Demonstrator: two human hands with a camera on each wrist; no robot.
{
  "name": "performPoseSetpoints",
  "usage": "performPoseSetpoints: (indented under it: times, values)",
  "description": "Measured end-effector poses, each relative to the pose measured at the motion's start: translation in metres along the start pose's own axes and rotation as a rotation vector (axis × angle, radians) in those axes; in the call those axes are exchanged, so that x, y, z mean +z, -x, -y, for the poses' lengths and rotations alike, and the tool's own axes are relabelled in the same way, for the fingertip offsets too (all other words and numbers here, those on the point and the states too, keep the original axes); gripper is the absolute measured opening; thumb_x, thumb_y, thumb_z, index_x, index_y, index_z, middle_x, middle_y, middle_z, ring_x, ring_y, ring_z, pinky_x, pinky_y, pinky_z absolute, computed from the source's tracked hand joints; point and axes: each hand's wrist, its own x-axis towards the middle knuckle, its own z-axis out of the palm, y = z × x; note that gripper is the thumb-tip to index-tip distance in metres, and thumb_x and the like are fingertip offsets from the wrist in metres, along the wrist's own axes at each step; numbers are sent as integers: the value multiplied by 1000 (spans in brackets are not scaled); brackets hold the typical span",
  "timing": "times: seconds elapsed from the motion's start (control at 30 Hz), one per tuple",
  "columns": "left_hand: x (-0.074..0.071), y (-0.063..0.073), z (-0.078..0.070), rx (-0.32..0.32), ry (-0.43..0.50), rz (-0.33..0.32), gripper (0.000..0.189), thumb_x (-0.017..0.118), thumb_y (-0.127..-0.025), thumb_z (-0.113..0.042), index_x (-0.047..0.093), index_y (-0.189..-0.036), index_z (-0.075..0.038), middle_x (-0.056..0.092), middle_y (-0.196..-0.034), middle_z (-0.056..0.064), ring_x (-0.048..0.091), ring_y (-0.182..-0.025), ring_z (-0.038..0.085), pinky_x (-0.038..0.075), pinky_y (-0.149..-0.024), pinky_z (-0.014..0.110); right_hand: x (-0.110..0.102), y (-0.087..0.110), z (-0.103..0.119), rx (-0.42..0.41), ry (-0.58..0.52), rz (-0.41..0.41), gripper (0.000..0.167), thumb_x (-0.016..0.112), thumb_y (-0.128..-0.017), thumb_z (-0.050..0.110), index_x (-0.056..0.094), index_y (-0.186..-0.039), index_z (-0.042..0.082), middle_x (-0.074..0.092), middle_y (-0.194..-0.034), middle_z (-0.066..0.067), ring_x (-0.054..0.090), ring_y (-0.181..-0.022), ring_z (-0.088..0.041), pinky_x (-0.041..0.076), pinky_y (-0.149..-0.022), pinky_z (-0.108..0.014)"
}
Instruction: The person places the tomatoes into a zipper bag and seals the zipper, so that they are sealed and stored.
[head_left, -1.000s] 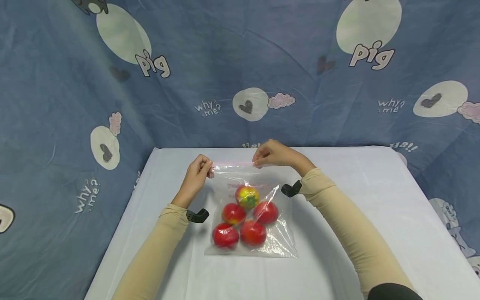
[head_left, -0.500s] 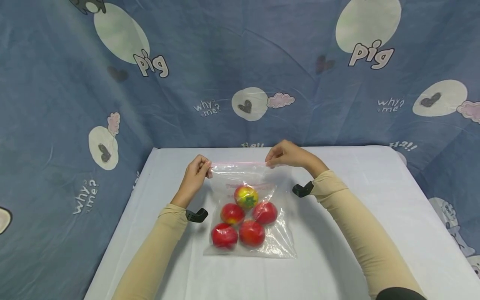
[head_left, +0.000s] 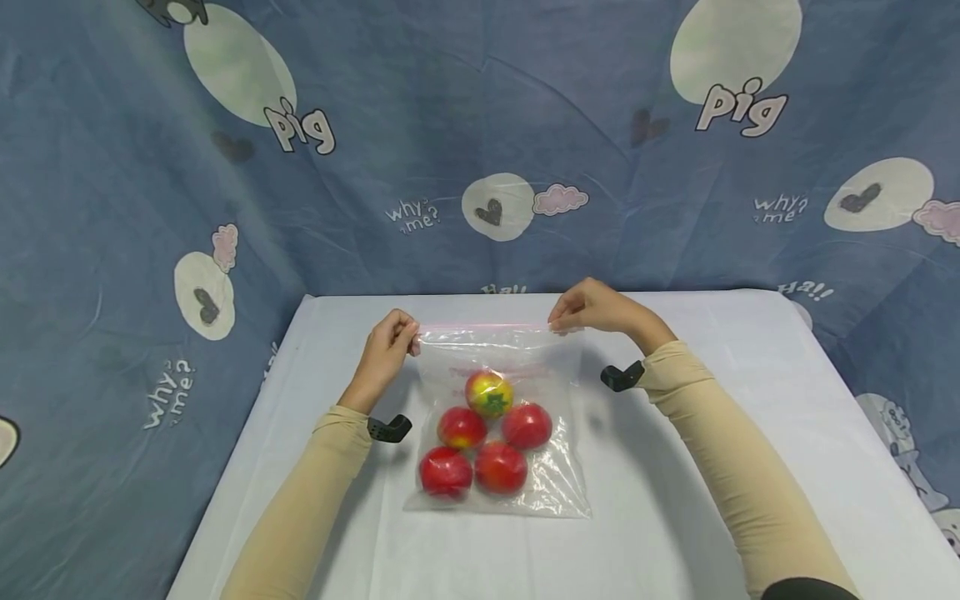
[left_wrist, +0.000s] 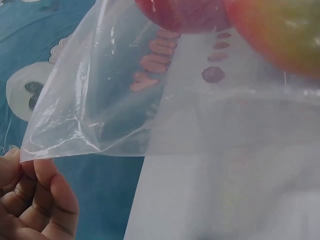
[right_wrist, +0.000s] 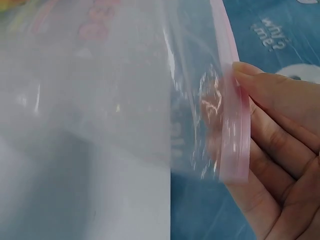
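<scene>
A clear zip bag (head_left: 555, 467) with a pink zip strip (right_wrist: 235, 125) along its top edge holds several red, apple-like fruits (head_left: 501, 467); the topmost fruit (head_left: 489, 394) is yellow and red with a green patch. My left hand (head_left: 386, 354) pinches the bag's top left corner between thumb and fingers, as the left wrist view shows up close. On the other side, my right hand (head_left: 600, 310) pinches the pink strip near its right end, thumb on one face and fingers behind. The bag's lower edge is toward me, over the white table.
A white cloth covers the table (head_left: 750, 400), whose far edge meets a blue printed curtain (head_left: 390, 125). The curtain also hangs along the left and right sides. A black wrist camera (head_left: 622, 377) juts out from each sleeve.
My right hand has slid to the right along the pink strip, from near the middle toward the right end. My left hand keeps its pinch on the left corner.
</scene>
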Motion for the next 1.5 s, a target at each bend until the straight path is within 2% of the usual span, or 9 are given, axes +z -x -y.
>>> performPoseSetpoints:
  times: [0.23, 0.43, 0.6, 0.83, 0.97, 1.07, 1.23, 1.37, 1.5]
  values:
    - [-6, 0, 7, -16, 5, -13, 22, 52, -108, -14, 56, -101, 6, 63, -80, 12, 59, -68, 7, 53, -68, 17, -7, 10, -14, 28, -40, -29, 12, 76, -91, 8, 79, -99, -1, 79, -89, -15, 75, -84, -28, 61, -74, -27]
    - [-5, -3, 10, -22, 10, -15, 22, 53, -107, -13, 57, -100, 7, 64, -80, 13, 59, -66, 6, 53, -67, 17, -6, 12, -22, 29, -86, -39, 16, 76, -91, 8, 78, -101, -4, 79, -91, -19, 73, -81, -20, 60, -75, -23]
    - [-3, -6, 14, -28, 6, -15, 20, 53, -107, -12, 56, -99, 6, 63, -79, 12, 58, -65, 6, 53, -65, 18, -2, 9, -28, 65, -96, -57, 17, 76, -92, 9, 77, -103, -5, 79, -92, -17, 72, -79, -15, 60, -74, -24]
    - [0, -10, 27, -111, -53, 37, 22, 52, -108, -14, 55, -100, 6, 61, -79, 10, 56, -67, 7, 53, -65, 18, 16, 1, -38, 108, -56, -118, 16, 72, -95, 8, 76, -106, -3, 78, -99, -19, 74, -86, -24, 64, -79, -37]
    - [3, -11, 34, -147, -56, 25, 21, 53, -107, -14, 56, -100, 5, 60, -75, 8, 56, -63, 8, 53, -62, 21, 29, -3, -45, 119, -46, -181, 15, 71, -96, 7, 75, -105, -4, 78, -100, -21, 75, -90, -29, 65, -80, -44]
    - [8, -15, 42, -173, -40, 14, 20, 53, -107, -14, 56, -99, 5, 58, -71, 2, 54, -60, 7, 51, -59, 21, 36, -7, -49, 129, -37, -222, 15, 73, -94, 7, 76, -103, -4, 78, -98, -21, 74, -84, -25, 65, -76, -40]
    - [12, -18, 54, -231, -41, 14, 21, 52, -108, -16, 57, -99, 3, 54, -67, -4, 51, -57, 8, 46, -56, 19, 43, -13, -58, 137, -26, -241, 15, 73, -94, 7, 76, -103, -4, 77, -98, -20, 70, -78, -15, 62, -70, -29]
    - [12, -18, 56, -283, -62, 25, 23, 51, -109, -20, 59, -105, 2, 53, -70, -3, 51, -60, 9, 45, -56, 20, 47, -15, -63, 145, 1, -243, 16, 73, -95, 9, 76, -104, -4, 78, -97, -19, 69, -75, -12, 59, -67, -24]
    - [14, -18, 55, -296, -79, 28, 25, 51, -109, -21, 60, -109, 1, 53, -72, -3, 52, -62, 9, 45, -57, 20, 50, -14, -65, 156, 4, -245, 16, 72, -95, 9, 75, -104, -4, 78, -97, -19, 68, -74, -11, 58, -66, -24]
